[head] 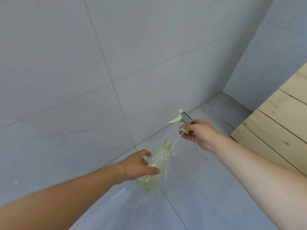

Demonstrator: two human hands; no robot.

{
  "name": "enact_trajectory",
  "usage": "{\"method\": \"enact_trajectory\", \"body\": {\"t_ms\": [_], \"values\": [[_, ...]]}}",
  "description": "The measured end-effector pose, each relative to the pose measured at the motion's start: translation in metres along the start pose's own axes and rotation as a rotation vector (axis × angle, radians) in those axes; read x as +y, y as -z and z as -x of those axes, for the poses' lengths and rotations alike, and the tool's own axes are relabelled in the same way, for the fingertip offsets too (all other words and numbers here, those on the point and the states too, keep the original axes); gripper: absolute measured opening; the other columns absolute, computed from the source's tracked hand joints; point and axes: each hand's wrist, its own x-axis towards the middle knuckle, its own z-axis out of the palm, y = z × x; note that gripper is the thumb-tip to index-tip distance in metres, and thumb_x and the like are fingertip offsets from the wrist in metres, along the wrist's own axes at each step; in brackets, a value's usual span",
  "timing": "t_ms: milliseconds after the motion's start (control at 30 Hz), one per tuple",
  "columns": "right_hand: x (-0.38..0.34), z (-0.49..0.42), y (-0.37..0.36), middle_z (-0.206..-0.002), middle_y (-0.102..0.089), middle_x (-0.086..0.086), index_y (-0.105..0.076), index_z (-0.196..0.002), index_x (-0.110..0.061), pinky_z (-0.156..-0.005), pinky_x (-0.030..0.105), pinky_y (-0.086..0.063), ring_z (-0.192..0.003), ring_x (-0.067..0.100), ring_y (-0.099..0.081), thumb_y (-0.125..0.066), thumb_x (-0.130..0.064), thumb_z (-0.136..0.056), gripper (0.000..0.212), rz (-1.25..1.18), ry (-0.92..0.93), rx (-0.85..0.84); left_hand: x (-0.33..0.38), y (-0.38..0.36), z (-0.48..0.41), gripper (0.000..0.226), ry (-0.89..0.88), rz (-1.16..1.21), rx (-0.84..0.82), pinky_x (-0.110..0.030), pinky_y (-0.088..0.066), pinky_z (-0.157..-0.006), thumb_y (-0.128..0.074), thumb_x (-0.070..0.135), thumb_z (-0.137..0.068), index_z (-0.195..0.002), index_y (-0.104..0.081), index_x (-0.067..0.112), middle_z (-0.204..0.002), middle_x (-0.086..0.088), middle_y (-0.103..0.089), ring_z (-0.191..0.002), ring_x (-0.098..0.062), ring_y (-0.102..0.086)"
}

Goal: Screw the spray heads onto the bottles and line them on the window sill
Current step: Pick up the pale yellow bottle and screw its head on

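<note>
Bottle: the pale green ribbed bottle [155, 165] is clasped in the left hand [137, 166], its open neck tilted up toward the right-hand grip.
Left grip: thumb and fingers wrapped round the bottle's middle, clamped on it; the bottle's base juts out below the grip.
Spray head: the grey and cream spray head [183, 121] is held apart from the bottle, above its neck, with its clear dip tube slanting down from the grip toward the neck.
Right grip: the right hand [199, 135] has its fingers closed on the head's collar; the trigger and nozzle stick out past the fingertips.
Surroundings: a wooden slatted panel [282, 123] lies beyond the right forearm.
</note>
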Motion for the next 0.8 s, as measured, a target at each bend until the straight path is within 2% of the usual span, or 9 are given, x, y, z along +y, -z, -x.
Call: {"method": "enact_trajectory", "body": {"t_ms": [167, 300, 433, 533, 633, 733, 800], "values": [[-0.102, 0.079, 0.028, -0.082, -0.062, 0.014, -0.058, -0.089, -0.005, -0.078, 0.037, -0.058, -0.074, 0.023, -0.063, -0.059, 0.004, -0.091, 0.010, -0.133, 0.246, 0.097, 0.034, 0.016, 0.072, 0.076, -0.081, 0.020, 0.037, -0.032, -0.051, -0.071, -0.089, 0.047, -0.059, -0.127, -0.057, 0.033, -0.121, -0.012, -0.063, -0.087, -0.019, -0.062], [-0.156, 0.135, 0.039, -0.085, -0.061, 0.011, -0.055, -0.098, -0.006, -0.067, 0.030, -0.061, -0.080, 0.024, -0.063, -0.060, 0.001, -0.092, 0.011, -0.230, 0.406, 0.122, 0.057, 0.019, 0.124, 0.072, -0.150, 0.011, 0.063, -0.031, -0.052, -0.070, -0.088, 0.041, -0.061, -0.125, -0.057, 0.029, -0.109, -0.006, -0.063, -0.084, -0.019, -0.063], [-0.183, 0.180, 0.039, -0.087, -0.059, 0.010, -0.056, -0.095, -0.009, -0.077, 0.035, -0.059, -0.088, 0.029, -0.064, -0.061, 0.000, -0.092, 0.011, -0.266, 0.503, 0.139, 0.074, 0.020, 0.163, 0.062, -0.221, -0.016, 0.106, -0.022, -0.051, -0.059, -0.089, 0.030, -0.078, -0.129, -0.055, 0.027, -0.106, -0.001, -0.063, -0.081, -0.017, -0.063], [-0.192, 0.209, 0.036, -0.092, -0.059, 0.011, -0.057, -0.097, -0.008, -0.082, 0.037, -0.058, -0.088, 0.029, -0.065, -0.061, 0.000, -0.092, 0.010, -0.281, 0.549, 0.157, 0.076, 0.020, 0.188, 0.060, -0.267, -0.026, 0.131, -0.018, -0.050, -0.055, -0.088, 0.028, -0.080, -0.131, -0.055, 0.027, -0.107, -0.002, -0.065, -0.078, -0.013, -0.065], [-0.197, 0.229, 0.034, -0.099, -0.059, 0.014, -0.058, -0.107, -0.005, -0.077, 0.034, -0.060, -0.087, 0.028, -0.065, -0.062, -0.002, -0.092, 0.017, -0.280, 0.584, 0.182, 0.076, 0.018, 0.209, 0.061, -0.297, -0.019, 0.147, -0.018, -0.049, -0.055, -0.088, 0.028, -0.080, -0.131, -0.055, 0.028, -0.103, -0.001, -0.064, -0.075, -0.011, -0.064], [-0.203, 0.246, 0.033, -0.102, -0.060, 0.015, -0.061, -0.102, -0.008, -0.073, 0.031, -0.058, -0.089, 0.029, -0.065, -0.063, -0.003, -0.091, 0.012, -0.288, 0.617, 0.190, 0.075, 0.015, 0.226, 0.059, -0.311, -0.007, 0.158, -0.019, -0.049, -0.058, -0.088, 0.029, -0.080, -0.128, -0.053, 0.033, -0.101, 0.002, -0.062, -0.075, -0.012, -0.063], [-0.205, 0.255, 0.032, -0.103, -0.060, 0.016, -0.061, -0.100, -0.008, -0.073, 0.031, -0.058, -0.090, 0.029, -0.065, -0.063, -0.003, -0.091, 0.011, -0.292, 0.629, 0.191, 0.074, 0.012, 0.233, 0.066, -0.325, 0.007, 0.151, -0.023, -0.051, -0.064, -0.090, 0.033, -0.075, -0.130, -0.054, 0.032, -0.102, 0.002, -0.063, -0.079, -0.013, -0.065]]}}
